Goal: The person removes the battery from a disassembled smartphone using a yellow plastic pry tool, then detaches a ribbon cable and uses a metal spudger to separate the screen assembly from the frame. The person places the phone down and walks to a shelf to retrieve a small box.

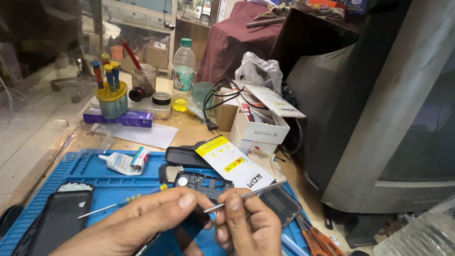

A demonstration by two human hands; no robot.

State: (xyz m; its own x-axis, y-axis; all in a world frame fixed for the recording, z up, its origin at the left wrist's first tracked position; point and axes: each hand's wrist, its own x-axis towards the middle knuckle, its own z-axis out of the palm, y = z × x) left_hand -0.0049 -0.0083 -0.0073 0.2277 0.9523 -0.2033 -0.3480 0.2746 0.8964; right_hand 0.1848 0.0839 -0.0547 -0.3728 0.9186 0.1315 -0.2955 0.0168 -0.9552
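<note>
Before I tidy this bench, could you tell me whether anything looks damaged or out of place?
The small black phone frame on the blue rubber work mat lies opened up, its inner parts bare. A crumpled white glue tube lies on its side nearby. The hands, left and right, hold metal tweezers.

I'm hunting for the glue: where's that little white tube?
The white tube lies at the far left of the blue mat, beyond the left hand and just left of the black phone frame.

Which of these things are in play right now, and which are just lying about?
In play: left hand, right hand, tweezers, dark phone part.

Lying about: screwdriver, glue tube, water bottle, scissors, white boxes.
</note>
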